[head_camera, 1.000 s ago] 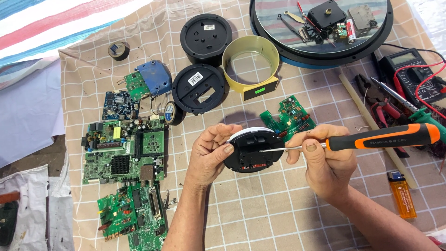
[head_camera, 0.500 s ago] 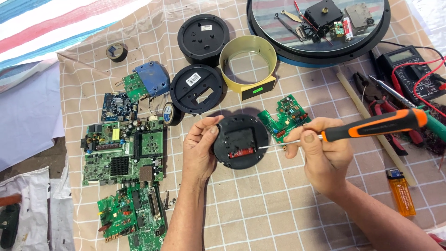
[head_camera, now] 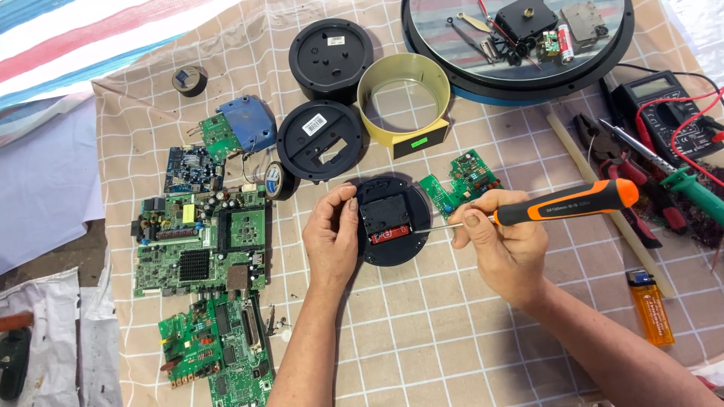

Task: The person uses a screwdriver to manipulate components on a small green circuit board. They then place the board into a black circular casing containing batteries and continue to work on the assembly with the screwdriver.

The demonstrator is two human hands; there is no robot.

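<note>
Two bare hands work at the middle of a checked cloth [head_camera: 452, 332] spread over the bench. The left hand [head_camera: 332, 237] is curled around the nine o'clock edge of a round black clock housing [head_camera: 392, 222], thumb laid on its rim, fingers closed enough to steady it flat on the cloth. The right hand [head_camera: 501, 245] is closed firmly about an orange-and-black screwdriver [head_camera: 562, 205]; the handle runs off toward two o'clock, and the thin shaft reaches in from three o'clock to the square black movement at the housing's centre. Whether the tip is seated cannot be told.

Just beside the housing at one o'clock lies a small green circuit board [head_camera: 460, 181]. At twelve o'clock stands a yellow ring [head_camera: 403, 105], with a black disc cover [head_camera: 320, 142] at eleven o'clock. Large green circuit boards [head_camera: 200, 241] lie well apart at nine o'clock. An orange lighter [head_camera: 650, 305] lies at four o'clock, a multimeter [head_camera: 664, 105] at two o'clock.
</note>
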